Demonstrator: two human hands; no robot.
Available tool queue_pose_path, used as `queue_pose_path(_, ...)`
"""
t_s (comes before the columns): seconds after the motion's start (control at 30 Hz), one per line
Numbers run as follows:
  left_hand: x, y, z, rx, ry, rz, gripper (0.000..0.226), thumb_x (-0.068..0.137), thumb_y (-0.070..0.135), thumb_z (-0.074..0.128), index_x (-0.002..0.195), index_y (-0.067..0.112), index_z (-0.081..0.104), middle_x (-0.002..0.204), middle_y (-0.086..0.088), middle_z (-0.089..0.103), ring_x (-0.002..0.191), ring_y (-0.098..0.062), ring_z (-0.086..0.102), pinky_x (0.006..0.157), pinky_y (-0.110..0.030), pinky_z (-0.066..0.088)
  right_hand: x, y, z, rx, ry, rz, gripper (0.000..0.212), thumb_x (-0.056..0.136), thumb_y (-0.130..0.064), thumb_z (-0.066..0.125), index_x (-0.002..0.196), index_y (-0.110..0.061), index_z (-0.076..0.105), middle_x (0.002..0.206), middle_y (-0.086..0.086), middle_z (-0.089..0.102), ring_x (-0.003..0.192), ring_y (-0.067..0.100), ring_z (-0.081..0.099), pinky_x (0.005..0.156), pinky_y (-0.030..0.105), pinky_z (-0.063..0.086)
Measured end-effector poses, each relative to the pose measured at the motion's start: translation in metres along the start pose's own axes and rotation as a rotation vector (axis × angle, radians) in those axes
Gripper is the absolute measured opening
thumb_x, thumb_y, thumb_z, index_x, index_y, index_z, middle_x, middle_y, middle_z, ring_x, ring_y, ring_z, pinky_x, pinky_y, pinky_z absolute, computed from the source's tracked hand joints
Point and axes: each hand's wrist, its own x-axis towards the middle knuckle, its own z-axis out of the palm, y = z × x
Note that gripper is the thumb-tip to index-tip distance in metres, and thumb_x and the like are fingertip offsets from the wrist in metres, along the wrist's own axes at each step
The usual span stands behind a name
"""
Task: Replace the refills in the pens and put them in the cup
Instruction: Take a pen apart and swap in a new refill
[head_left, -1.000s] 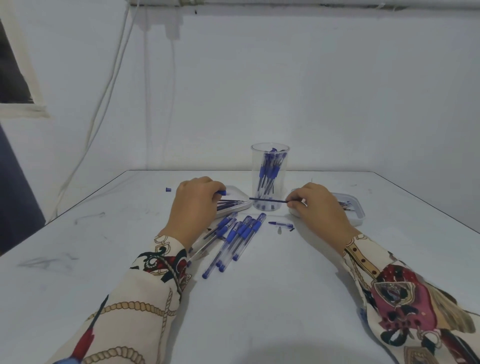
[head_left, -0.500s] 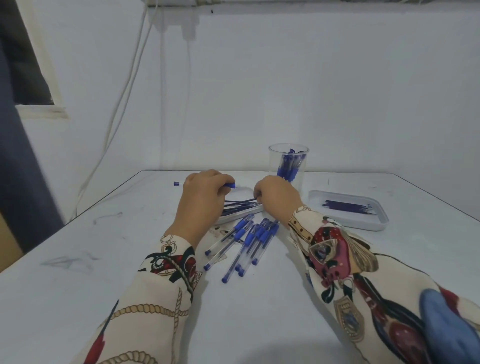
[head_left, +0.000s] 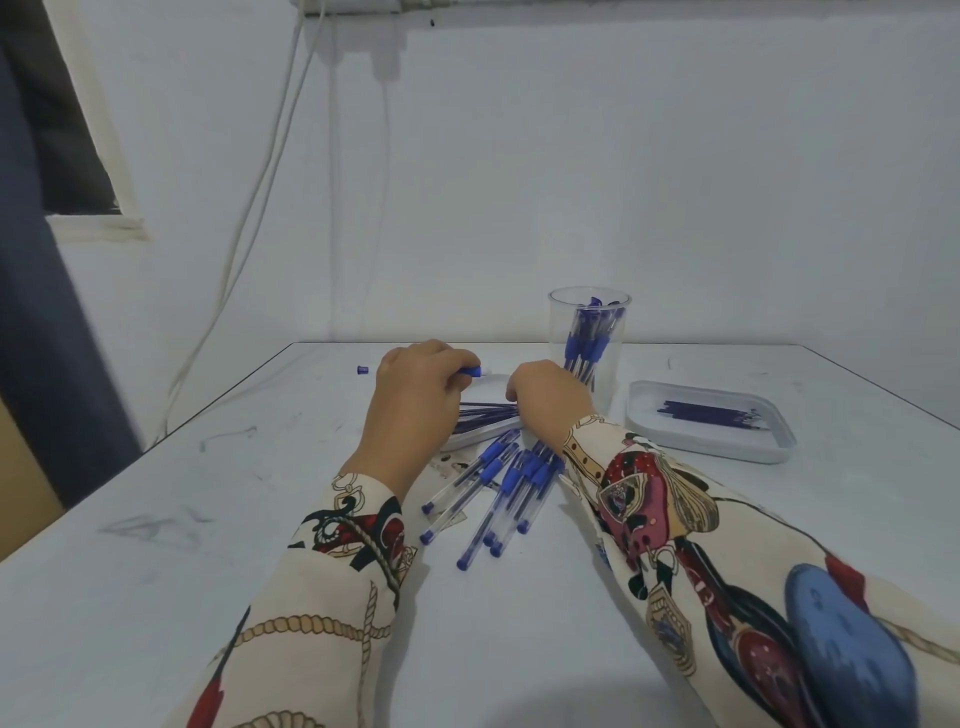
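The refills (head_left: 485, 413) lie in the shallow tray (head_left: 480, 439) between my hands, left of the cup (head_left: 589, 343). I judge them thin, light and bendy, best pinched near the middle. My left hand (head_left: 415, 410) curls round a pen barrel (head_left: 470, 371), its blue tip poking right. My right hand (head_left: 550, 400) reaches onto the refills; whether its fingers have one pinched, I cannot tell.

Clear glossy plastic cup (head_left: 589, 332), clear-barrelled plastic pens (head_left: 498, 483) below the hands, matt scuffed white table (head_left: 156, 519), soft printed cloth sleeves (head_left: 675, 519).
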Motion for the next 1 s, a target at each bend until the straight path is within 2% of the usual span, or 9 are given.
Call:
queue_pose_path(0.17,-0.001,0.003,0.003,0.016,-0.017,-0.019,0.018,0.088,0.008,0.058,0.097,0.015,0.072,0.094,-0.001,0.068,0.087,-0.022,0.058,0.092,-0.045,0.043,-0.002,0.002,-0.011,0.043,-0.063,0.017,0.038,0.091,0.002,0.048,0.121,-0.013,0.064,0.12,0.01,0.062,0.104,0.027,0.062,0.086,0.031,0.047)
queue_pose_path(0.3,-0.004,0.011,0.007,0.063,-0.058,-0.02,0.02,0.091,0.011,0.055,0.102,0.017,0.07,0.098,0.0,0.067,0.089,-0.02,0.058,0.094,-0.042,0.042,-0.013,0.009,-0.018,0.136,-0.051,0.014,0.032,0.096,-0.008,0.048,0.125,-0.014,0.062,0.127,0.009,0.06,0.114,0.024,0.057,0.097,0.033,0.045)
queue_pose_path(0.53,-0.014,0.028,0.02,0.054,-0.105,0.029,0.018,0.091,0.012,0.055,0.101,0.014,0.07,0.097,-0.002,0.068,0.088,-0.022,0.058,0.09,-0.04,0.042,-0.054,0.037,-0.038,0.264,0.072,0.0,0.022,0.095,-0.018,0.055,0.112,-0.016,0.069,0.113,0.002,0.067,0.102,0.018,0.06,0.084,0.025,0.042)
queue_pose_path(0.67,-0.02,0.037,0.027,0.005,-0.124,0.055,0.018,0.091,0.013,0.055,0.099,0.014,0.071,0.095,0.001,0.067,0.082,-0.011,0.052,0.081,-0.025,0.037,-0.063,0.067,-0.049,0.32,0.098,0.08,0.019,0.094,-0.016,0.057,0.105,-0.014,0.072,0.11,0.002,0.067,0.096,0.016,0.059,0.083,0.026,0.041)
queue_pose_path(0.77,-0.022,0.043,0.03,-0.03,-0.147,0.045,0.019,0.091,0.011,0.055,0.101,0.013,0.071,0.098,0.001,0.068,0.086,-0.012,0.055,0.081,-0.022,0.038,-0.065,0.095,-0.049,0.323,0.141,0.175,0.018,0.092,-0.014,0.058,0.104,-0.012,0.072,0.109,0.004,0.067,0.097,0.017,0.057,0.082,0.024,0.037)
queue_pose_path(0.87,-0.024,0.046,0.032,-0.042,-0.188,0.023,0.02,0.092,0.012,0.055,0.104,0.012,0.07,0.102,-0.001,0.068,0.089,-0.015,0.057,0.086,-0.027,0.042,-0.069,0.124,-0.041,0.22,0.145,0.28,0.022,0.093,-0.015,0.055,0.108,-0.013,0.071,0.113,0.006,0.066,0.107,0.025,0.057,0.084,0.03,0.043)
queue_pose_path(0.93,-0.024,0.047,0.032,-0.042,-0.205,0.011,0.021,0.092,0.011,0.054,0.105,0.012,0.07,0.103,-0.002,0.068,0.092,-0.019,0.059,0.089,-0.036,0.044,-0.073,0.137,-0.038,0.144,0.113,0.348,0.027,0.093,-0.015,0.05,0.111,-0.017,0.071,0.111,0.009,0.067,0.105,0.03,0.056,0.086,0.035,0.047)
queue_pose_path(1.0,-0.025,0.049,0.032,-0.024,-0.213,0.002,0.021,0.093,0.012,0.053,0.107,0.013,0.069,0.105,-0.003,0.067,0.093,-0.021,0.059,0.091,-0.039,0.044,-0.076,0.146,-0.037,0.11,0.08,0.41,0.031,0.091,-0.012,0.048,0.111,-0.021,0.07,0.105,0.01,0.067,0.1,0.031,0.057,0.081,0.033,0.047)
